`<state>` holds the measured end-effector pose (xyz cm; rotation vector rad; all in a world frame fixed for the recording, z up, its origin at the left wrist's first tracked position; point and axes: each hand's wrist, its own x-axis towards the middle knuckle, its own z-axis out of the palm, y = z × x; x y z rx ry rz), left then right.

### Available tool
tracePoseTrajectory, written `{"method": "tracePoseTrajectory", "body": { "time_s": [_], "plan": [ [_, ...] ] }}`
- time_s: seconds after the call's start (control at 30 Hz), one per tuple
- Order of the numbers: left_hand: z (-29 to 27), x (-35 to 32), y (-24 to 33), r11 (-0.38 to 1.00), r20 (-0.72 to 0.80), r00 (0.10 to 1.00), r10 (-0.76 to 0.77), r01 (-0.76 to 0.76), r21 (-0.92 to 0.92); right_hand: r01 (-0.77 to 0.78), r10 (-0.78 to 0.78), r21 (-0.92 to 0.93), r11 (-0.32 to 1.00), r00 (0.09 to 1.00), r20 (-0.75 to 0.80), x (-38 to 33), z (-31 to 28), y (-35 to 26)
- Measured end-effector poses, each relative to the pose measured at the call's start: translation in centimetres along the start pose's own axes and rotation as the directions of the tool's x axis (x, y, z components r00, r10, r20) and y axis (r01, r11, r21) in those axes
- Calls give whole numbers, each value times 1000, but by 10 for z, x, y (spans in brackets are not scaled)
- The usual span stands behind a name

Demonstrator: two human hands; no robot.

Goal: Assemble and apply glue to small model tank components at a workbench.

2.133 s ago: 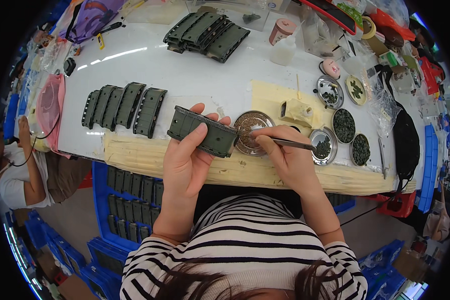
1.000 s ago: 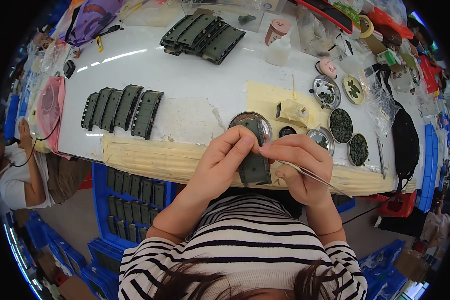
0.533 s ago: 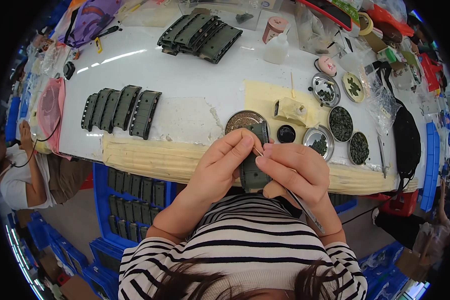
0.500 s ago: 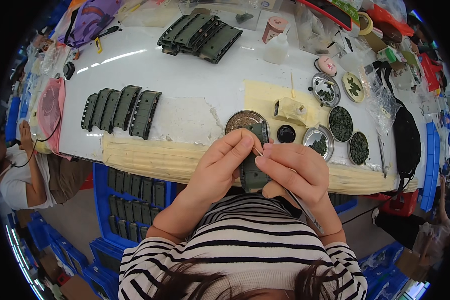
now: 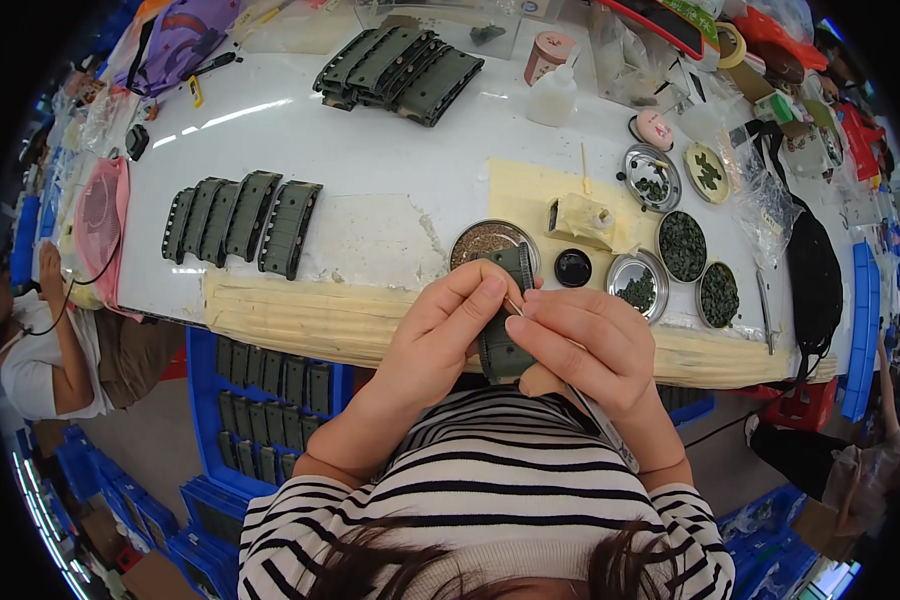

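Observation:
In front of my chest, my left hand (image 5: 438, 325) is closed on a dark green, slightly curved ribbed piece (image 5: 503, 352). Its thumb and forefinger pinch together over the upper part of that piece. My right hand (image 5: 595, 345) is closed too, fingertips almost meeting the left ones over the piece. Silvery metal tweezers (image 5: 606, 430) pass through the right hand, their rear end sticking out below the palm toward the wrist. Something thin and reddish shows between the two hands' fingertips, too small to name. The fingers hide the middle of the green piece.
Similar green pieces stand in a row (image 5: 240, 220), in a stack (image 5: 400, 75) and in a blue crate (image 5: 205, 400). Round tins of dark green bits (image 5: 681, 247), a brown-grain dish (image 5: 462, 248), a black cap (image 5: 573, 267) and a white bottle (image 5: 553, 98) stand about.
My right hand has shifted a little to the left, and the rear end of the tweezers has swung slightly inward. The left hand stays almost still on the green piece.

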<state>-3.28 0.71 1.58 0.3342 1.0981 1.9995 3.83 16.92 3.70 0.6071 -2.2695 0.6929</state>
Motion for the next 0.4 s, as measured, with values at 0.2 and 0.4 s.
{"method": "tracePoseTrajectory", "body": {
  "time_s": [0.2,0.4],
  "plan": [
    [7,-3,8,996,-38,999,-7,3,-87,-275,299,200,940,949,-100,-13,-11,0],
    [-4,3,2,965,-190,981,33,-81,-250,-706,748,272,654,656,-100,-50,-18,19]
  ]
}}
